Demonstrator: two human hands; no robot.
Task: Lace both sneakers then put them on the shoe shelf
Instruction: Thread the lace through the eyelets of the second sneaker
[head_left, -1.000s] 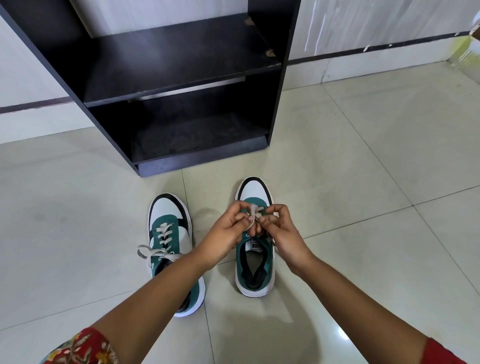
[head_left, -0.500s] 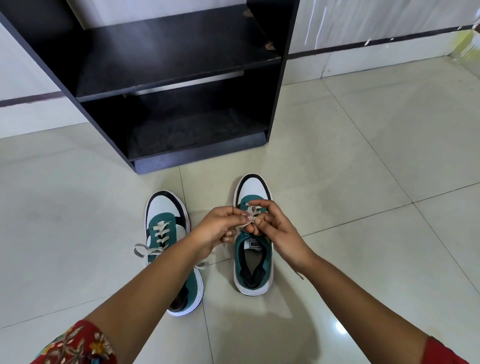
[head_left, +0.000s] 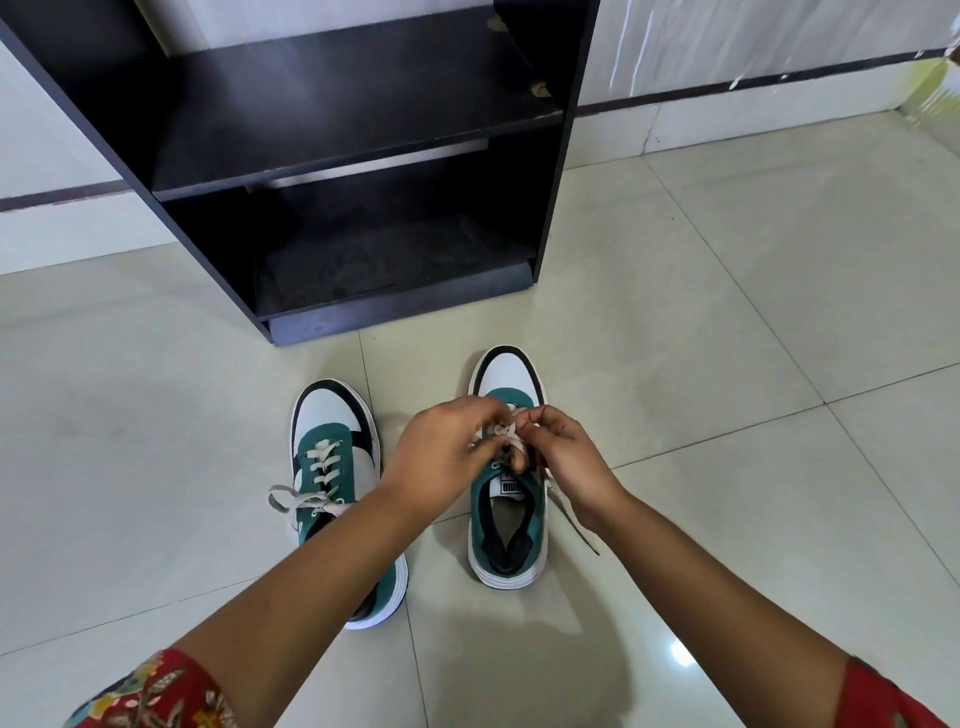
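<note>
Two green, white and black sneakers stand side by side on the tiled floor, toes toward the shelf. The left sneaker (head_left: 332, 467) is laced, with its white lace tied in a bow near the tongue. Over the right sneaker (head_left: 511, 519) both my hands meet at the eyelets. My left hand (head_left: 441, 457) and my right hand (head_left: 566, 457) each pinch the white lace (head_left: 501, 434) of that shoe. One loose end of the lace trails down the shoe's right side to the floor. The black shoe shelf (head_left: 363, 156) stands just beyond the sneakers.
The shelf has two open levels, an upper board and a bottom board with a dark mat. A white wall with a dark stripe runs behind it. Pale floor tiles stretch to the left and right of the shoes.
My hands have shifted slightly on the right sneaker's lace, and a loose lace end now hangs along the shoe's right side. The view has tilted a little. Both sneakers stay put.
</note>
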